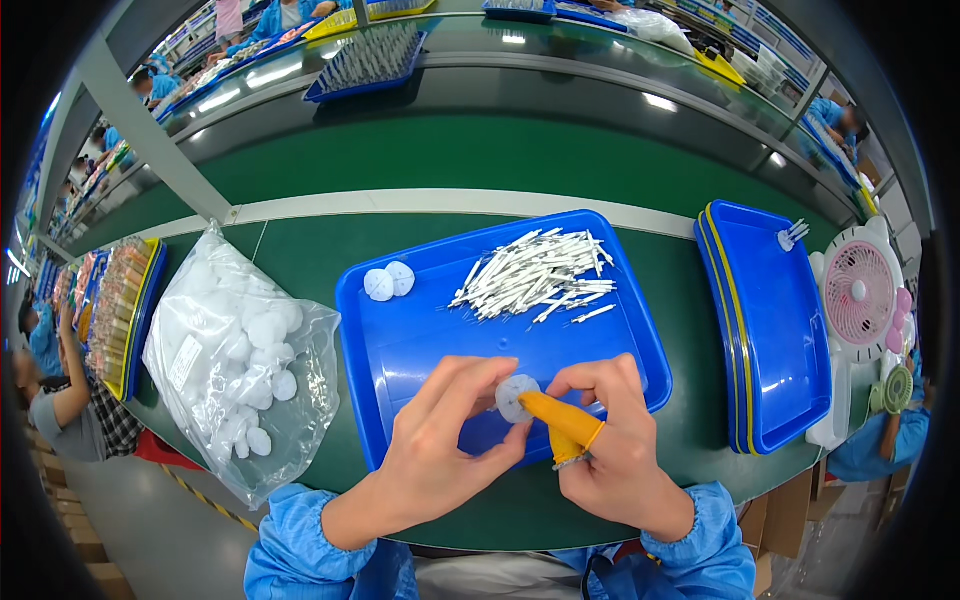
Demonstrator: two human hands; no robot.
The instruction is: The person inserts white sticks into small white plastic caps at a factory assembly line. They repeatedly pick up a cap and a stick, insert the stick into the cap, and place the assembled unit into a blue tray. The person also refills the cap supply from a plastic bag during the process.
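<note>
Between the thumb and fingers of my left hand [425,450] is a small white round disc [511,396], held over the near part of a blue tray [400,350]. Yellow finger covers sheathe the thumb and a finger of my right hand [615,455]. A yellow tip presses against the disc's face, with the fingers drawn together; whatever they pinch is hidden. Farther back in the tray lies a loose pile of thin white sticks [540,270] with fine wire-like ends. Two more white discs [388,281] sit in the tray's far left corner.
To the left, a clear plastic bag [185,390] holds many white discs. Stacked blue and yellow trays [775,340] stand on the right beside a pink-and-white fan [858,285]. A filled blue tray [368,62] is on the line beyond the white rail [400,203]. Other people work around.
</note>
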